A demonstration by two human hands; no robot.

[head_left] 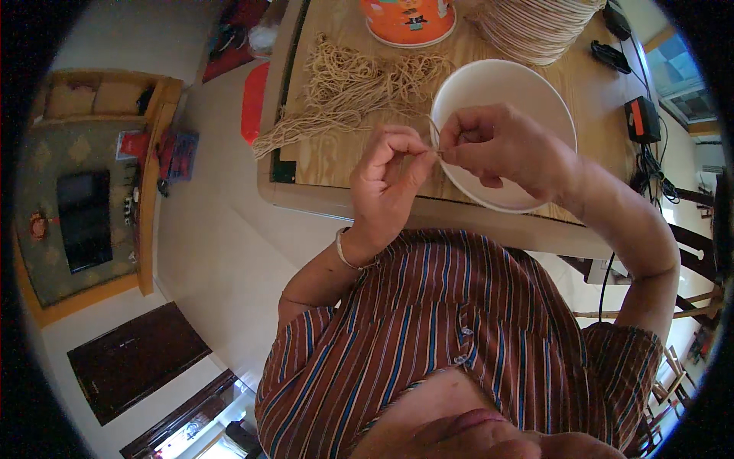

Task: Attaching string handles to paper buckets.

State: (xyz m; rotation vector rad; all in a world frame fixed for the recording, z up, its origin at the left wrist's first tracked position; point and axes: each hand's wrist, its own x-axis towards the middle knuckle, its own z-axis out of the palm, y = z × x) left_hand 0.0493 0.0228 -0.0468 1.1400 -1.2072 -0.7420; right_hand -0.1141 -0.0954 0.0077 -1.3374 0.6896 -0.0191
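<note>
Both my hands meet over the near left rim of a white round tub [527, 83]. My left hand [388, 180] pinches a thin beige cord [433, 128] between thumb and forefinger. Close against it, the fingers of my right hand [508, 149] are pinched on the cord too, and this hand hangs over the tub's opening. How the cord runs between the fingertips is too small to tell. A tangled bundle of beige cords [344, 88] lies on the wooden table just beyond my left hand, its loose ends trailing left.
Behind the tub stand an orange printed bucket [409, 21] and a stacked pile of pale ridged rounds [539, 27]. A black adapter box with an orange label [642, 121] and cables [654, 172] lie at the table's right edge. A red stool [254, 103] is left of the table [306, 172].
</note>
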